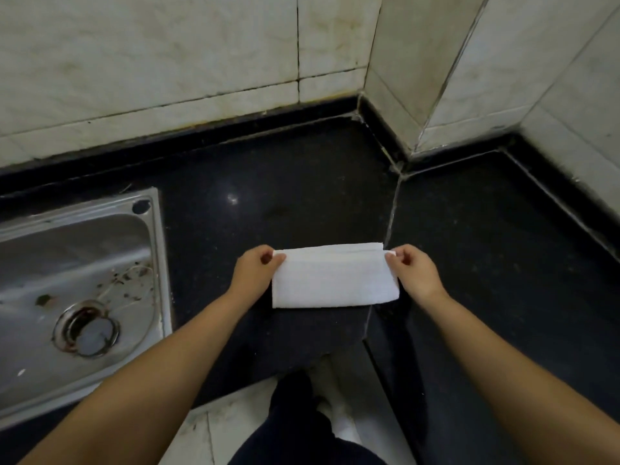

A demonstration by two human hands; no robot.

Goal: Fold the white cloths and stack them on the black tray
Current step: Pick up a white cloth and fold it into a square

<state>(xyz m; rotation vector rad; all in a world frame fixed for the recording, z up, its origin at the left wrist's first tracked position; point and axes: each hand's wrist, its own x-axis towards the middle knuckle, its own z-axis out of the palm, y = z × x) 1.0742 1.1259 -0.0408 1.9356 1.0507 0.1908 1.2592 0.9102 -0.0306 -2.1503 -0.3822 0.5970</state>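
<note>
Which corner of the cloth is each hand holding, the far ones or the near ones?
The far ones. The left hand pinches the far-left corner of the white cloth, the right hand the far-right. The two near corners lie free on the black counter.

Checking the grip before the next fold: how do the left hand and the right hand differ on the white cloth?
The left hand pinches the white cloth at its far left corner; the right hand pinches its far right corner. The left hand is nearer the sink; the right hand is beyond the counter seam. Both pinch with curled fingers.
</note>
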